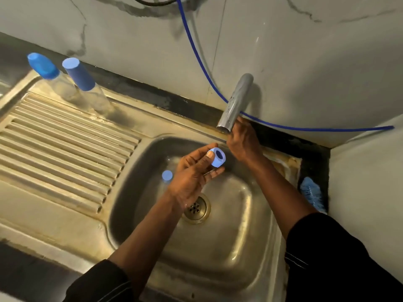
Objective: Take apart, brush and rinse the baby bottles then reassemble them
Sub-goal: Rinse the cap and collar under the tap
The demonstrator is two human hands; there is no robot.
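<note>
A wet fingertip pinch could let the small blue plastic screw ring [218, 157] slip and fall toward the drain [196, 207] of the steel sink basin [239, 214]. The left hand [192, 173] holds the ring over the basin's middle, fingers narrowly closed on it. The right hand [242, 138] reaches behind the grey metal tap spout [236, 101] at the basin's far edge, and its grip cannot be told.

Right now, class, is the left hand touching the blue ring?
Touching: the head view shows the left hand pinching the blue ring between thumb and fingers, above the sink.
</note>
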